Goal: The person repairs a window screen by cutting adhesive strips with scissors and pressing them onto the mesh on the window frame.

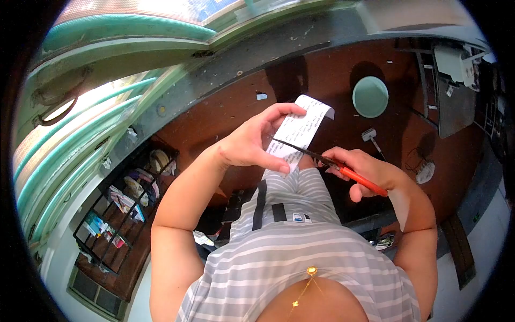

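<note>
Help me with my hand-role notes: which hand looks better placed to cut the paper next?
Probably the right hand: it holds the orange-handled scissors, with a dark blade lying across the printed paper strip. The left hand is occupied holding that strip.

A green bucket point(370, 97) sits on brown floor point(335, 70) — window point(70, 137) at left.

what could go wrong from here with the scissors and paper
The scissors point toward the left hand, so a slip might nick it. The paper curls at its far end, so a cut could stray. A snipped piece might drop to the floor.
</note>
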`<action>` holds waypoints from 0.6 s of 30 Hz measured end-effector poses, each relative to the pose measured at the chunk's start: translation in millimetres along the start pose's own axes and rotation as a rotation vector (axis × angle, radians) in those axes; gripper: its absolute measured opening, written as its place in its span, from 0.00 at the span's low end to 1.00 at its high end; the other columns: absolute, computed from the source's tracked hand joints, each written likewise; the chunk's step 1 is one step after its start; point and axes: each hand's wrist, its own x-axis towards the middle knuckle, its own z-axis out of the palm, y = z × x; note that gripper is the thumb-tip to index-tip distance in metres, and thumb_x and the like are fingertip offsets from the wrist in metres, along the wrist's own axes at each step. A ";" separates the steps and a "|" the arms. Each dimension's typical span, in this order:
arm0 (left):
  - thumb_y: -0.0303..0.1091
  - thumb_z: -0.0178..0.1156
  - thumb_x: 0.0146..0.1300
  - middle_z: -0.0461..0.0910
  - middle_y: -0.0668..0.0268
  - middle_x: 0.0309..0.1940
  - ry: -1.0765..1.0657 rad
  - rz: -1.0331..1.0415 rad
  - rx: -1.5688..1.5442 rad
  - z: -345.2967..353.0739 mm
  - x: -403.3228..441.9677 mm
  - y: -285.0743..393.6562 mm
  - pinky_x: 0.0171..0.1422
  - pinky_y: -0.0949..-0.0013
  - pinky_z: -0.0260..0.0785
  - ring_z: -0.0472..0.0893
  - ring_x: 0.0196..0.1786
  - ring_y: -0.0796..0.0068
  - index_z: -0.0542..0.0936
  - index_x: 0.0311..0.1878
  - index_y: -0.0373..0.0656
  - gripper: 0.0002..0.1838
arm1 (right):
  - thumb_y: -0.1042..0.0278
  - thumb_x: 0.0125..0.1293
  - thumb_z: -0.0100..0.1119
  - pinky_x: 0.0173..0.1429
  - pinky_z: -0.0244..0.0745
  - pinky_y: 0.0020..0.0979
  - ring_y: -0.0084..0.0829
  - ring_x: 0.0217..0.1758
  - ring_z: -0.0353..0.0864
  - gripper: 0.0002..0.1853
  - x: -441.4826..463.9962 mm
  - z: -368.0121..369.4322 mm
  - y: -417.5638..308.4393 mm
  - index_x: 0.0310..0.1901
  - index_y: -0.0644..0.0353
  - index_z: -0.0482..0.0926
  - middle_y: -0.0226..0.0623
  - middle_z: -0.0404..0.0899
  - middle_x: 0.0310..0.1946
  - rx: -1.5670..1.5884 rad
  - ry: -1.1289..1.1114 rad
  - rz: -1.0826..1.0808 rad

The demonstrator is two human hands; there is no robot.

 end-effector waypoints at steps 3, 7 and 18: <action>0.28 0.79 0.34 0.69 0.66 0.56 -0.020 -0.041 0.022 1.2 1.5 0.9 0.63 0.70 0.61 0.69 0.59 0.75 0.59 0.66 0.44 0.53 | 0.17 0.39 0.54 0.46 0.74 0.38 0.47 0.44 0.80 0.59 1.3 0.2 0.6 0.56 0.71 0.64 0.53 0.78 0.38 -0.063 -0.007 0.000; 0.28 0.79 0.35 0.70 0.66 0.56 0.020 -0.088 -0.085 -0.8 1.8 -10.9 0.64 0.71 0.60 0.69 0.59 0.75 0.60 0.66 0.44 0.52 | 0.18 0.42 0.53 0.44 0.74 0.37 0.45 0.41 0.80 0.58 2.6 4.9 3.8 0.56 0.71 0.63 0.51 0.77 0.37 -0.020 0.001 -0.018; 0.26 0.74 0.41 0.71 0.65 0.54 0.102 -0.252 -0.418 12.0 -9.3 -33.6 0.65 0.69 0.60 0.71 0.57 0.71 0.60 0.66 0.46 0.47 | 0.06 0.18 0.38 0.51 0.73 0.30 0.18 0.28 0.66 0.66 3.2 20.9 1.0 0.51 0.63 0.66 0.24 0.65 0.24 0.351 0.008 0.228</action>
